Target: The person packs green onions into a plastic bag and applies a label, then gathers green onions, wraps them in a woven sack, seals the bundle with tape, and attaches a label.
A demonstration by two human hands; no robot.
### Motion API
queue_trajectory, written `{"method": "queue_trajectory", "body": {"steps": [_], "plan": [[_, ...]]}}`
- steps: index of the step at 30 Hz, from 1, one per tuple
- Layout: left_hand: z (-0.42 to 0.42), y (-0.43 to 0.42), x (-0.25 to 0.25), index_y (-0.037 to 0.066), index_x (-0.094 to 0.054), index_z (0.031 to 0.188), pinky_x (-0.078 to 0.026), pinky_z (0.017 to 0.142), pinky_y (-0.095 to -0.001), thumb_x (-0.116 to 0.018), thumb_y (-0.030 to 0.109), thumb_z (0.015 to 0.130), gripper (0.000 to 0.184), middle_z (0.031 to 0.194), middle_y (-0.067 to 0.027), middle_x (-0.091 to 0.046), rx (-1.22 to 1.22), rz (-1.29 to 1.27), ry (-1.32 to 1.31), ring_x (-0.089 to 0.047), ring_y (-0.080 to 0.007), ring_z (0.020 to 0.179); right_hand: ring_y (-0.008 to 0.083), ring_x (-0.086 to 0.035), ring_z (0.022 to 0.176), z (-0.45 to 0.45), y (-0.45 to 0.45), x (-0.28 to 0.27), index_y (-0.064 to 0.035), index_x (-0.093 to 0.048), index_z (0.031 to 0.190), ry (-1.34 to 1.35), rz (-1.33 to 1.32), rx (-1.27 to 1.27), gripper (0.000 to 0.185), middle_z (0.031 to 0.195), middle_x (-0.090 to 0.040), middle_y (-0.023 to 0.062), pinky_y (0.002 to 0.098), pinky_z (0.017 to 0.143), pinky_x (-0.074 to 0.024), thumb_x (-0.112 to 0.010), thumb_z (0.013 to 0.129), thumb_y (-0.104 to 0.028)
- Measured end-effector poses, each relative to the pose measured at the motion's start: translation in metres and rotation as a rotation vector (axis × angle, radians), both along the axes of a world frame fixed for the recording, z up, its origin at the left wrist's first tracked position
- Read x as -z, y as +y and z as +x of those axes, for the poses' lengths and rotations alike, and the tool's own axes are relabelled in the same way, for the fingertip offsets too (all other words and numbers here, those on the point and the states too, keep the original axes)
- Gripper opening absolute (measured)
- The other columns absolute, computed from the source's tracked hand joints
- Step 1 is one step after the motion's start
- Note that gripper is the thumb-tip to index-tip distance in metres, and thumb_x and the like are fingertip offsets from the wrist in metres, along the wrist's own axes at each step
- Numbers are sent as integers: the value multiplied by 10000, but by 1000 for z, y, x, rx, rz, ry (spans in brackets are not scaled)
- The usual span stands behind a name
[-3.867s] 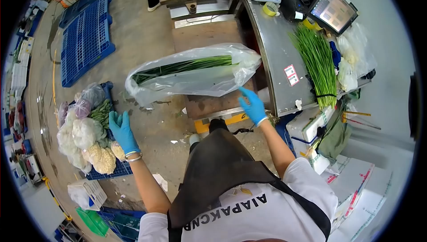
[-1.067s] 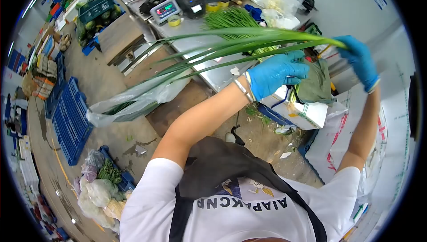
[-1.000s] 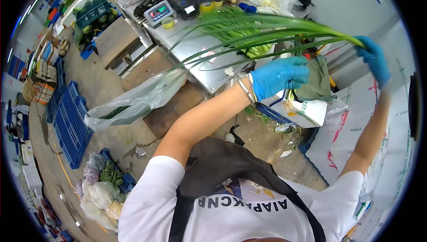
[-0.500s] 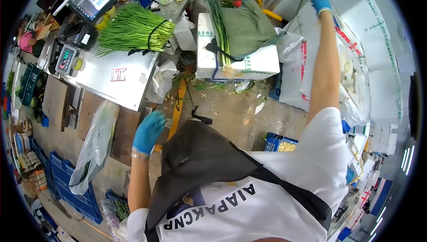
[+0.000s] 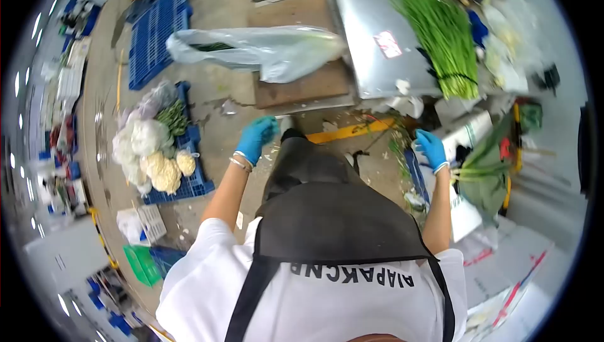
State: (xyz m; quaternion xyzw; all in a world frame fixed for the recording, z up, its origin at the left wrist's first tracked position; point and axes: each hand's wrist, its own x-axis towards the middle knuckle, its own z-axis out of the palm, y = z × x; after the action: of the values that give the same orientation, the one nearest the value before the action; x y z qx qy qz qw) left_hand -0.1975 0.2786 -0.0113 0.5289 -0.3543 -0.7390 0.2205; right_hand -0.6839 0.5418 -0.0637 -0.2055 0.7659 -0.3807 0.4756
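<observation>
My left hand (image 5: 257, 138), in a blue glove, hangs over the floor in front of the brown board, its fingers loosely stretched and holding nothing I can see. My right hand (image 5: 431, 149), also gloved in blue, is near the white foam box (image 5: 473, 129), fingers apart with nothing visible in them. A clear plastic bag (image 5: 270, 49) with green and pale vegetables inside lies across the brown board (image 5: 296, 87). Beyond it, a tied bundle of thin green stalks (image 5: 440, 40) rests on the metal table (image 5: 371, 21).
Bags of pale vegetables (image 5: 162, 172) sit on a blue pallet (image 5: 202, 185) at left, and another blue pallet (image 5: 160, 37) lies farther off. A dark green cloth (image 5: 494, 181) covers part of the foam box. Scraps and yellow tape (image 5: 352, 130) mark the floor.
My view has turned left. My right hand has come down from the far right, and the green stalks it held no longer show in it. My left hand stays low, its fingers stretched.
</observation>
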Motion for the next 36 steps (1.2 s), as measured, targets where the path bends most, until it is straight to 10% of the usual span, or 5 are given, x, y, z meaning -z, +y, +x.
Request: {"method": "queue_trajectory", "body": {"steps": [8,16,21,27,36], "plan": [[75,-210,-61,-30,-532,1142,-412,919,-429,-766,324,719,599,1147,-225,-533,-529,-1201,-1137,-502,-360,1073,401,-360,1293,285,-294,-155,-48,-303,1440,894,-605,-517,1179,1437,-347,217,483,1057,-278,-824,518,-564],[222,-409,46,91,-451,1332,-443,903,-487,-696,336,697,723,1462,-167,-334,-145,-765,-1669,-501,-399,1137,315,-608,832,186,-410,-14,-1,-550,1215,1271,-197,-224,435,962,-609,196,403,761,-499,-587,784,-50],[244,-359,51,46,-691,953,-490,788,-456,-553,270,749,333,949,-255,-636,-27,-586,-1262,-606,-435,903,222,-633,846,162,-366,-54,3,-655,1050,664,-18,-116,284,937,-682,157,327,792,-490,-596,805,-129],[119,-333,-121,10,-708,904,-490,715,-267,-682,207,816,218,778,-17,-665,-86,-495,-133,-580,-100,725,156,-581,865,295,-433,-228,23,-627,1051,-100,-265,-339,289,1027,-660,106,292,854,-443,-546,852,-170],[-11,-309,-54,-45,-632,837,-493,682,-395,-577,128,797,186,807,-220,-645,65,-222,-73,-613,-318,707,171,-537,1055,268,-479,-179,3,-516,1249,-124,-348,-615,494,1296,-539,105,316,980,-398,-371,777,2]]}}
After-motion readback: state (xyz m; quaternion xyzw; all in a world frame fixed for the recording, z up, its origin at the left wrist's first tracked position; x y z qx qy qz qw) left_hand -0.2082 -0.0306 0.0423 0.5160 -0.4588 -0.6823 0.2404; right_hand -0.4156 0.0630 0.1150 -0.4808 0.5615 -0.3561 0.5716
